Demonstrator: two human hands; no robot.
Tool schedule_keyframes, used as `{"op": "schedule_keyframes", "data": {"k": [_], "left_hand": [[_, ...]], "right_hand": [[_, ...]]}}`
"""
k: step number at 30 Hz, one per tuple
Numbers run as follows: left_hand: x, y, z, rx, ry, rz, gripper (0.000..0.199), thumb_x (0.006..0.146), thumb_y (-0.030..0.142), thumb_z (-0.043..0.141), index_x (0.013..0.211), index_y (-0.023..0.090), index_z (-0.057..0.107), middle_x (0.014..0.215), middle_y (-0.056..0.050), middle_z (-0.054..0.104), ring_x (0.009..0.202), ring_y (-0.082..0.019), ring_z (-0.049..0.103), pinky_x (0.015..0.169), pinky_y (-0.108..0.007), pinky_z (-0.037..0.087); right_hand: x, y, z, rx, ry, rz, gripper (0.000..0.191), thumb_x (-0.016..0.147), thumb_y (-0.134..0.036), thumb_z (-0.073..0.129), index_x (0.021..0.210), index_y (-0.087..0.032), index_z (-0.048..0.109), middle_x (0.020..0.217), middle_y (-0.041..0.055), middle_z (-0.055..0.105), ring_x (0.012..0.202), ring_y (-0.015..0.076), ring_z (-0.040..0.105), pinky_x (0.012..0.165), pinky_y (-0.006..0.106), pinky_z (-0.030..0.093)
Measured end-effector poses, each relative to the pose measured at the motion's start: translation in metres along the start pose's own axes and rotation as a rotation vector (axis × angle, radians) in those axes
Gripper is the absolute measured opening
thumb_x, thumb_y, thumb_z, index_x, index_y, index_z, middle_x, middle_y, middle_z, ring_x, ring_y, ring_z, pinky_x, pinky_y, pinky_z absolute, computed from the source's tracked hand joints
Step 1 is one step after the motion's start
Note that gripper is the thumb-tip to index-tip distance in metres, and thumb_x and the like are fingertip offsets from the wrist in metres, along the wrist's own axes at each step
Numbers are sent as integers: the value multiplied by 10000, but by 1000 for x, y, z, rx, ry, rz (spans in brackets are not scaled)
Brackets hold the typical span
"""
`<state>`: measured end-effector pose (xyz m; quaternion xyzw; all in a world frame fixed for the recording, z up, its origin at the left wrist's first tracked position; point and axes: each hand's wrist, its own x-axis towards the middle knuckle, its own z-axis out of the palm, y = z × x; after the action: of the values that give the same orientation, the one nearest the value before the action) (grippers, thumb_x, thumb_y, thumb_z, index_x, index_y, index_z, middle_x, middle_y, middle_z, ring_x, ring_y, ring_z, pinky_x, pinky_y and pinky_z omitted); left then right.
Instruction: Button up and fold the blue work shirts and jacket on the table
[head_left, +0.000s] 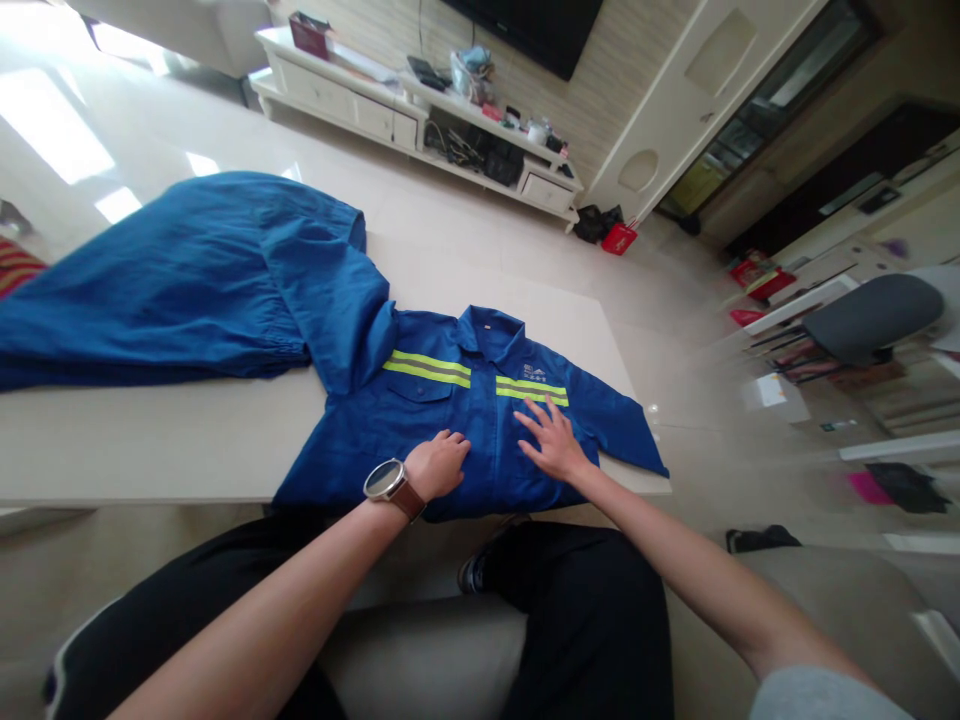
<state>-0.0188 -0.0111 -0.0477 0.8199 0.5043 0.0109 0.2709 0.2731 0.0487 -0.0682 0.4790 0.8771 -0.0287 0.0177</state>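
A blue work jacket (480,445) lies front up on the white table (555,295), its collar pointing away from me. Yellow-green reflective bands cross its chest, and a small pale logo sits above the band on the right. My right hand (553,440) rests on the chest at the right with its fingers spread. Lower down, near the middle closure, my left hand (441,465) touches the cloth with bent fingers; whether it pinches any fabric is hidden. A watch with a brown strap (388,482) is on my left wrist.
More blue clothing (202,275), looking like trousers, spreads over the table's left part. Beyond the shiny floor stands a white TV cabinet (352,105) with small items on it. A grey chair (874,315) is at the right. My knees are below the near table edge.
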Motion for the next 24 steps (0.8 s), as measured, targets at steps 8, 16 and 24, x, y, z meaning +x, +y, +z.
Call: {"op": "schedule_keyframes", "data": {"k": [8,16,24], "left_hand": [[-20,-5,-10,-37,-35,-72,451,905,206,603,1355,200,624,1598,-129,491,1523,-346,389,1153,-552,474],[-50,3,-33,-32,-82,-243,431,903,211,606,1326,270,656,1625,-131,441,1566,-461,231,1045,-795,425],[-48,-9,-23,-108,-94,-354,501,856,229,603,1353,265,663,1638,-197,404,1496,-604,229,865,-876,421]], "right_hand": [[13,-34,33,6,-124,-23,597,1046,-545,392,1629,-475,285,1749,-64,149,1599,427,32,1156,794,207],[41,-6,28,-36,-135,-58,592,1047,-526,378,1629,-443,311,1750,-26,170,1602,407,46,1157,778,217],[87,16,13,-70,-201,-28,610,1044,-534,353,1636,-389,316,1748,21,192,1597,416,72,1132,813,227]]}}
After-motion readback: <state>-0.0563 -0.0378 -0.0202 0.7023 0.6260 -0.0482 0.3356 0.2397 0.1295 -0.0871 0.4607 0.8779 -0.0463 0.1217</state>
